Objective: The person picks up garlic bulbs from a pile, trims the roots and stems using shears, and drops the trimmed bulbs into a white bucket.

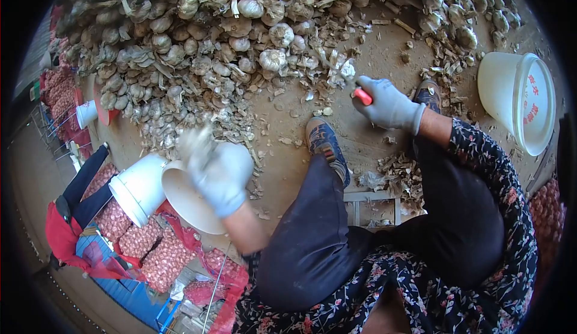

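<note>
My right hand [387, 104], in a grey-white glove, is closed around red-handled shears [362, 96]. Their dark metal end points up and left toward the edge of the garlic heap [240, 42], near some white peelings. On the other side, my gloved left hand [223, 175] is smeared by motion over the rim of a white bucket [189, 199]. A pale, blurred shape shows at its fingers; I cannot tell whether it is garlic or only the glove. Whole bulbs with dry stalks make up the heap in front of me.
A lidded white bucket [508, 97] lies tilted at the right. More white buckets [139, 187] stand at the left beside red net bags of garlic [162, 259]. A person in red [63, 229] bends over there. Between my feet and knees are dry skins [399, 175] and a metal frame [372, 197].
</note>
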A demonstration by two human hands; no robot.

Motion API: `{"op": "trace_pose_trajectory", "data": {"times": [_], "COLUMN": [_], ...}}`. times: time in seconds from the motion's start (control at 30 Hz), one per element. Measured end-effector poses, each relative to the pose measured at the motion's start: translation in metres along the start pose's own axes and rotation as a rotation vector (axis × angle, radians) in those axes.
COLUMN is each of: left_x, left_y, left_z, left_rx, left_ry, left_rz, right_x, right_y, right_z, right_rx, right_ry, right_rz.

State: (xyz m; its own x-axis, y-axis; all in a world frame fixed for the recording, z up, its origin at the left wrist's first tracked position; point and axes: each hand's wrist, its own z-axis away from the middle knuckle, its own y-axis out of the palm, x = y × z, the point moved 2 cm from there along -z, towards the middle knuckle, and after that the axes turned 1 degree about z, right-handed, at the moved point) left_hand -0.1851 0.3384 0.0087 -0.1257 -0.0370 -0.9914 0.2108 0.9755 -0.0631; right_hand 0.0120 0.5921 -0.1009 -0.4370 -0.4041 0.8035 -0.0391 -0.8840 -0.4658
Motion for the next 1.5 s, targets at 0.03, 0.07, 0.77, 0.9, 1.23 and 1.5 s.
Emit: {"op": "trace_pose_trajectory", "data": {"times": [0.03,0.07,0.77,0.9,1.23,1.5], "left_x": [-0.023,-0.029,0.127,0.094,0.073,0.086], "left_y": [-0.043,-0.106,0.108,0.114,0.115,0.109], "left_z": [0.005,0.006,-0.008,0.005,0.003,0.005], "left_rx": [-0.132,-0.222,0.642,0.741,0.738,0.731], "left_ry": [-0.153,-0.129,-0.350,-0.188,0.001,-0.187], "left_rz": [-0.155,-0.453,-0.121,-0.206,-0.398,-0.255], "right_x": [-0.003,-0.006,-0.009,0.020,0.029,0.010], "right_y": [-0.006,-0.012,-0.006,-0.016,-0.016,-0.010], "right_z": [0.002,0.004,0.008,0.005,0.005,0.010], "right_rx": [-0.016,-0.035,0.076,-0.116,0.032,0.065], "right_ry": [0.078,0.133,0.094,-0.088,-0.016,-0.070], "right_rz": [-0.038,-0.041,0.314,0.642,0.832,0.608]}}
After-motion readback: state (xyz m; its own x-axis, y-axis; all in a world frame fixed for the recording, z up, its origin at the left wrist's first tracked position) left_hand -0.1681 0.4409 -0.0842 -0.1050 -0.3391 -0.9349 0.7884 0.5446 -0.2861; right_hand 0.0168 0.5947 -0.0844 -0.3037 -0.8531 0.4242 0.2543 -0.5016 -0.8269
